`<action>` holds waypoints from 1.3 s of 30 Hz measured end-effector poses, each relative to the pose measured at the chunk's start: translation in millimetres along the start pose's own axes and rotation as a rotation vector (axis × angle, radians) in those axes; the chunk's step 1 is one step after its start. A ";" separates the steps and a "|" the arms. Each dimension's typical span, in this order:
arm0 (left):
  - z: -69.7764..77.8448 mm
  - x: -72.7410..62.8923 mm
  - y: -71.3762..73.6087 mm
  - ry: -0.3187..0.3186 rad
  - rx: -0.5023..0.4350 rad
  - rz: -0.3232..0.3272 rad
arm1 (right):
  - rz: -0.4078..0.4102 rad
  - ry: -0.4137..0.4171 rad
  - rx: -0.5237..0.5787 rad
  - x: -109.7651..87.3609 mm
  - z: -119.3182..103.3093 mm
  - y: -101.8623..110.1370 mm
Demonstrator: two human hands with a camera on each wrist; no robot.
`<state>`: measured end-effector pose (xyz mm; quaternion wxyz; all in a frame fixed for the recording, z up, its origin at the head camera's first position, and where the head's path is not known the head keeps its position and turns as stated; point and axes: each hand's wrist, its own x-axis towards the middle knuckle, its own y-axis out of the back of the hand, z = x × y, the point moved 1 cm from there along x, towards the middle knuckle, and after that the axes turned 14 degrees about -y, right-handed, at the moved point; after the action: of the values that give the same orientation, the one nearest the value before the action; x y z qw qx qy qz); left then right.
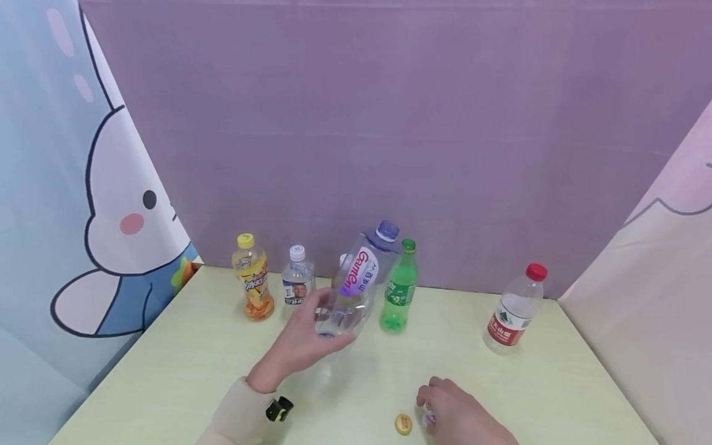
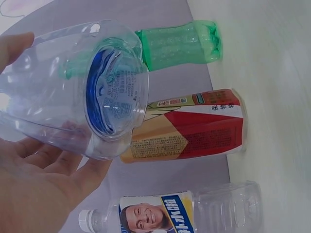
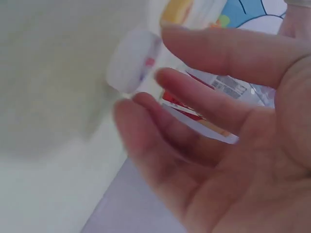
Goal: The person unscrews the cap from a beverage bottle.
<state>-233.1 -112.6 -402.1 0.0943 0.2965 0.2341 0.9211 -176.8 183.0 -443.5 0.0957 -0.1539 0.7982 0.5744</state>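
Note:
My left hand (image 1: 303, 337) grips a large clear Ganten water bottle (image 1: 360, 272) around its lower part. The bottle is tilted above the table, its blue-capped neck up and to the right. The left wrist view shows the bottle's base (image 2: 114, 92), with fingers along one side and the thumb on the other. Low at the table's front, my right hand (image 1: 461, 411) has its fingers loosely bent. A white bottle cap (image 3: 132, 60) is just beyond its fingertips in the right wrist view, blurred. Beside that hand lies a yellow cap (image 1: 403, 424).
Along the back stand an orange drink bottle with yellow cap (image 1: 254, 281), a white-capped clear bottle (image 1: 297, 278), a red and gold container (image 2: 194, 126) mostly hidden behind the Ganten bottle, and a green bottle (image 1: 399, 293). A red-capped water bottle (image 1: 514, 312) stands right. A purple curtain (image 1: 361, 123) closes the back.

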 end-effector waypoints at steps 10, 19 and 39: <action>5.2 -0.5 -8.4 0.029 -0.072 -0.043 | 0.377 0.140 0.371 -6.3 -21.5 33.7; 9.7 -1.7 -24.3 -0.026 -0.103 -0.104 | 0.269 0.337 0.837 3.0 -32.4 58.7; 13.6 -10.2 -55.5 -0.021 -0.115 -0.325 | 0.086 0.386 1.061 10.3 -42.5 63.7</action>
<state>-215.0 -62.3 -424.6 0.2613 0.2585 0.2249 0.9024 -208.0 160.1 -376.6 -0.0112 -0.1546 0.9861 0.0594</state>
